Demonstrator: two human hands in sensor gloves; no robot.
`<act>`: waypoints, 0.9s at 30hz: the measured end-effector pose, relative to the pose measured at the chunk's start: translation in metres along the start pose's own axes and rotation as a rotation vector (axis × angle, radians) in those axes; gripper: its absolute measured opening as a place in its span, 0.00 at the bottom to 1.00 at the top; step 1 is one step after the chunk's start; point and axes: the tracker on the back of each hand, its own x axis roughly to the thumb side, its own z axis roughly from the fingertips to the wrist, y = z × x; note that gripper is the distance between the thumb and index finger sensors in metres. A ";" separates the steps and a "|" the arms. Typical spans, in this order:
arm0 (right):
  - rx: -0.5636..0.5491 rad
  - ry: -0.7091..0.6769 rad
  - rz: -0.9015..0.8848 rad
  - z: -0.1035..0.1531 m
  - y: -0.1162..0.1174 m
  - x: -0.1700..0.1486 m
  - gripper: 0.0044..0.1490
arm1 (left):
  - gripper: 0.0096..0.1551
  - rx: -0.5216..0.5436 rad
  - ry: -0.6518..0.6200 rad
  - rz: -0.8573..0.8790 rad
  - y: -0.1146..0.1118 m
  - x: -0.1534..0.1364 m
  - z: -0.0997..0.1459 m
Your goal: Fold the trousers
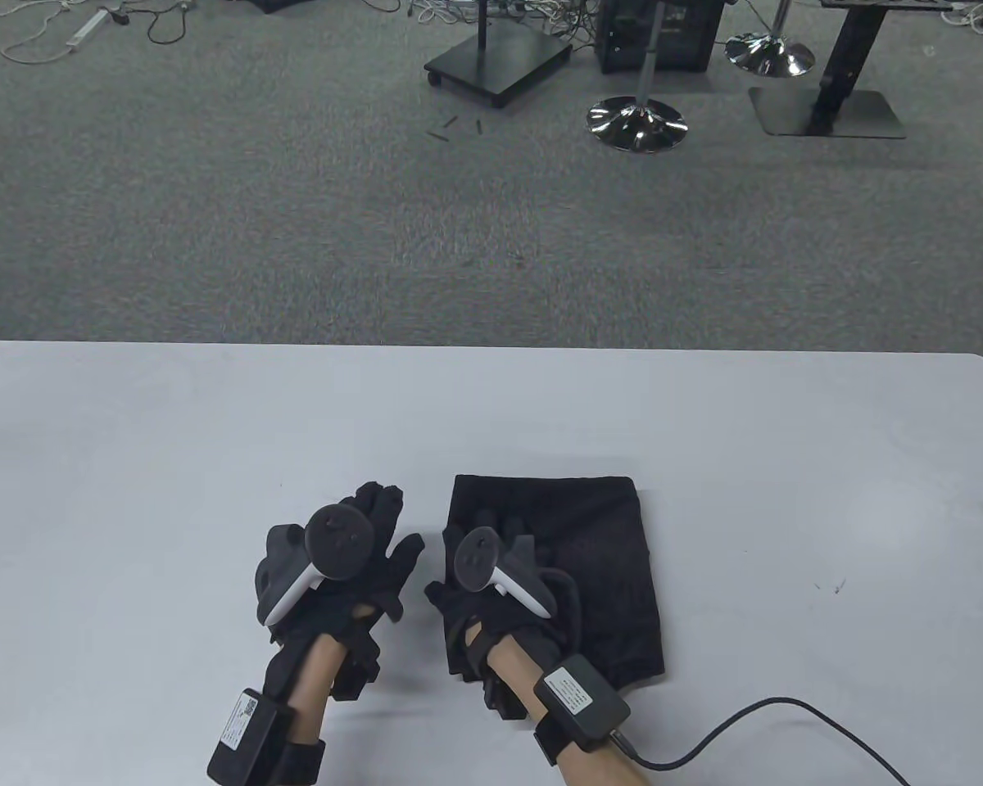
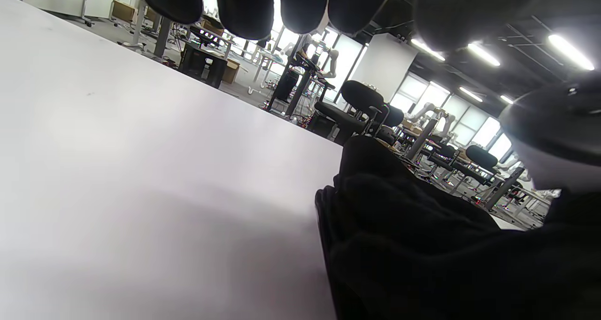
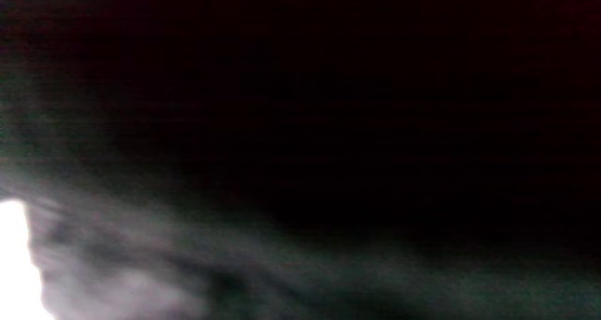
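Note:
The black trousers (image 1: 598,565) lie folded into a compact rectangle on the white table (image 1: 131,458), just right of centre near the front edge. My right hand (image 1: 491,532) rests flat on the left part of the folded trousers, fingers spread on the cloth. My left hand (image 1: 377,516) is just left of the trousers, fingers spread, holding nothing. In the left wrist view the trousers (image 2: 413,235) form a dark heap at the right, with my fingertips (image 2: 300,5) hanging above the bare table. The right wrist view shows only dark, blurred cloth (image 3: 300,123).
A cable (image 1: 754,720) runs from my right wrist unit across the table's front right. Beyond the table's far edge is grey carpet with stool bases (image 1: 637,123), stands and cables.

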 end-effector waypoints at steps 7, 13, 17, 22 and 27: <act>-0.007 0.009 -0.008 0.000 0.000 -0.001 0.45 | 0.44 -0.003 -0.002 -0.005 -0.001 0.001 0.000; 0.024 0.067 -0.032 -0.003 -0.013 -0.028 0.44 | 0.44 0.006 0.000 0.006 0.000 -0.001 0.002; 0.031 0.160 -0.050 -0.006 -0.031 -0.068 0.43 | 0.44 0.013 -0.002 0.009 0.001 -0.002 0.002; -0.003 0.343 -0.038 -0.005 -0.059 -0.140 0.42 | 0.44 0.014 -0.001 0.014 0.001 -0.002 0.002; -0.020 0.531 0.013 0.004 -0.083 -0.208 0.41 | 0.44 0.007 0.007 0.018 0.000 -0.004 0.002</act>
